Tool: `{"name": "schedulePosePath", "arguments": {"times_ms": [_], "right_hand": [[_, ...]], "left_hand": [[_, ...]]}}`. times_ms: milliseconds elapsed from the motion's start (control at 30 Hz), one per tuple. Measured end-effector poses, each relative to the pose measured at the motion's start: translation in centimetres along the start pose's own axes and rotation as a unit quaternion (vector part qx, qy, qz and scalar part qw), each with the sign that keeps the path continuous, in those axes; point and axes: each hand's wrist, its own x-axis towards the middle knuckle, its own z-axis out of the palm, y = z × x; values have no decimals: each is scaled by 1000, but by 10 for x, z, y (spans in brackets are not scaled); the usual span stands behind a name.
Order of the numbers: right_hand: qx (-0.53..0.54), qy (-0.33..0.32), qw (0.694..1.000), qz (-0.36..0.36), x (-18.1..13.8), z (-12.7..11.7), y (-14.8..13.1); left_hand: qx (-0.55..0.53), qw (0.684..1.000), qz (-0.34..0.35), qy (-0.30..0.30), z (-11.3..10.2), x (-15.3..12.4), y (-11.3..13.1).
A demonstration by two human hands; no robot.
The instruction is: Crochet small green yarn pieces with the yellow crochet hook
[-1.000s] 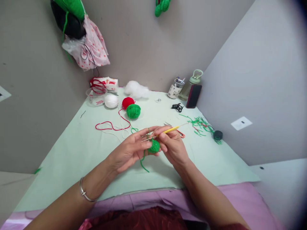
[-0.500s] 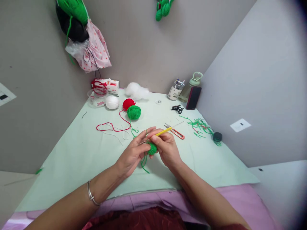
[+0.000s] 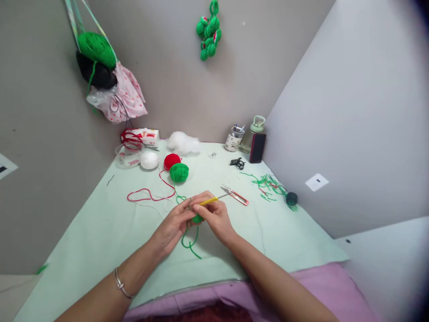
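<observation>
Left hand (image 3: 172, 226) seems clamped on the piece (image 3: 197, 218), mostly hidden between both hands, so its grip is hard to read. Right hand (image 3: 216, 219) pinches the hook (image 3: 209, 201), working end out of sight at the left fingers.

Risks: a stitch could drop if the hook slips from its loop when the right grip shifts. Feed yarn (image 3: 181, 197) lies slack just beyond the left hand; a tug could snarl it with the red strand (image 3: 168, 183). The tail (image 3: 195, 253) loops below the hands and could get caught if fingers close over it.

Counts: hands, two; hook, one; piece, one. Beyond the left hand, three balls: green ball (image 3: 179, 172), red ball (image 3: 172, 161), white ball (image 3: 149, 160). Beyond the right hand: one snips (image 3: 239, 197), one clip (image 3: 237, 163), one phone (image 3: 258, 148), one bottle (image 3: 247, 143). Scraps (image 3: 268, 183) farther right: many, too tangled to count.
</observation>
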Motion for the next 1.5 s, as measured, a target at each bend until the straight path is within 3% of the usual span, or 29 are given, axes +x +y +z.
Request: {"name": "schedulePosePath", "arguments": {"times_ms": [233,400,500,667,800,900,1100,1500], "right_hand": [[-43,-50,998,-9,2,-8,-8],[-88,-57,992,-64,-1,-9,-16],[-39,-33,997,-56,-1,-10,-19],[109,-11,993,35,3,-14,-17],[127,-6,991,44,6,-16,-17],[94,-11,995,32,3,-14,-19],[-46,3,997,-54,0,-9,-17],[-97,-6,990,-103,-1,2,2]], "left_hand": [[-12,999,8,33,-8,6,-2],[7,999,23,44,-1,2,7],[40,997,39,60,6,-3,12],[108,988,82,68,15,-11,18],[102,991,74,41,15,-14,21],[85,995,43,24,17,-14,21],[32,998,30,53,21,-10,22],[2,998,16,53,7,-1,6]]}}
